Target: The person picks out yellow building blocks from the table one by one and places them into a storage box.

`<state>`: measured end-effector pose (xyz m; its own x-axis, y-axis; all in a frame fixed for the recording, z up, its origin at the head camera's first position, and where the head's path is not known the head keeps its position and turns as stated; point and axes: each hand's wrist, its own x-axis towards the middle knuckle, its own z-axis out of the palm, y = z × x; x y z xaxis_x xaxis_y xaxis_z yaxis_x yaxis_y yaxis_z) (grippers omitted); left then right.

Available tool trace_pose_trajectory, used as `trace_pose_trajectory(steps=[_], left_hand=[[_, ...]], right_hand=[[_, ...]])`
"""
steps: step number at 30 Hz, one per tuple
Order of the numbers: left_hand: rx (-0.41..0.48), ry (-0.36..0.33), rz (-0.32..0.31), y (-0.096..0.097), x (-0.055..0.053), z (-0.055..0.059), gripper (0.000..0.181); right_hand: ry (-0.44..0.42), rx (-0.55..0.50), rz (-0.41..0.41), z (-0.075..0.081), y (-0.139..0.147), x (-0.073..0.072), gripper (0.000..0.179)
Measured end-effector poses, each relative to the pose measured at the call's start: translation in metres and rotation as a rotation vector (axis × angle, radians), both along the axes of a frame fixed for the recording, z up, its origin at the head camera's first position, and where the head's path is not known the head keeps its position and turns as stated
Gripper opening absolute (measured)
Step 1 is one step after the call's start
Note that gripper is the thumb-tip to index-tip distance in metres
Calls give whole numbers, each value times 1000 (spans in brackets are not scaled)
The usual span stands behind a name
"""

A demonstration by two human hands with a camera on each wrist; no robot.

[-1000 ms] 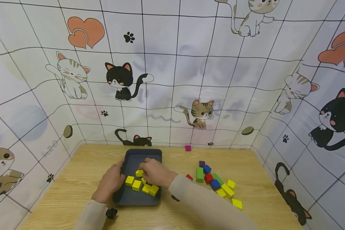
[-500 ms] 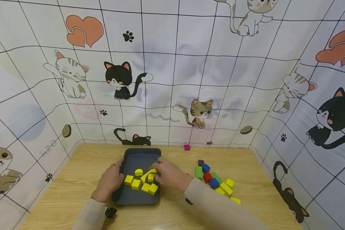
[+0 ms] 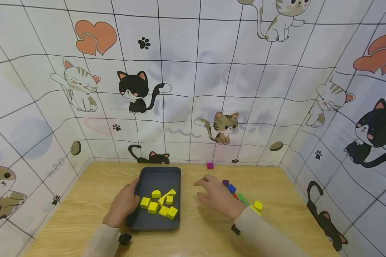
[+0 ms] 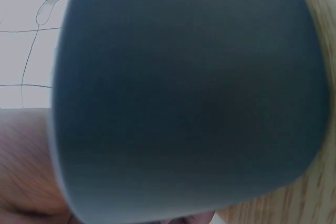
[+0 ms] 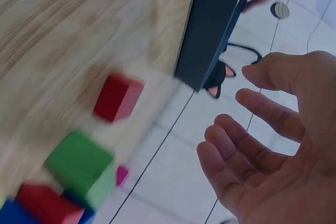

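- At the tray (image 3: pixel 154 225), the left hand (image 3: pixel 123 204) touches it, grip unclear.
- Right hand (image 3: pixel 219 195) empty, loosely spread.
- Yellow blocks (image 3: pixel 152 208) likely light, hard; pinch flat sides.

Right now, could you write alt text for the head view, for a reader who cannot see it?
A left hand touches a gray tray of yellow blocks on a wooden table; the right hand hovers to the tray's right, partly hiding loose colored blocks.
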<state>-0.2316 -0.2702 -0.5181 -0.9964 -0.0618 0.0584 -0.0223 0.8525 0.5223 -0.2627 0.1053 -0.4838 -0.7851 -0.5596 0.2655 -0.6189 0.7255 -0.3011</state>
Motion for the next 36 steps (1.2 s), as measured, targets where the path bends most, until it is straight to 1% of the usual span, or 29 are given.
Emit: trace_pose_trajectory(steps=[5, 7, 14, 20, 22, 29, 36], left_hand=[[3, -2, 3, 1, 1, -1, 76], [3, 0, 3, 1, 2, -1, 76], [5, -1, 5, 1, 2, 0, 76], [-2, 4, 2, 1, 2, -1, 76], [-3, 5, 1, 0, 2, -1, 76], [-3, 6, 10, 1, 1, -2, 76], [0, 6, 19, 2, -1, -5, 76]], right_hand=[[-13, -14, -107, 1, 31, 6, 36], [-35, -19, -145, 0, 43, 6, 36], [-86, -27, -208, -6, 87, 5, 39], [-179, -50, -297, -7, 119, 9, 38], [-201, -53, -315, -8, 129, 12, 37], [-251, -15, -364, -14, 154, 16, 35], [-311, 34, -400, -13, 167, 17, 37]])
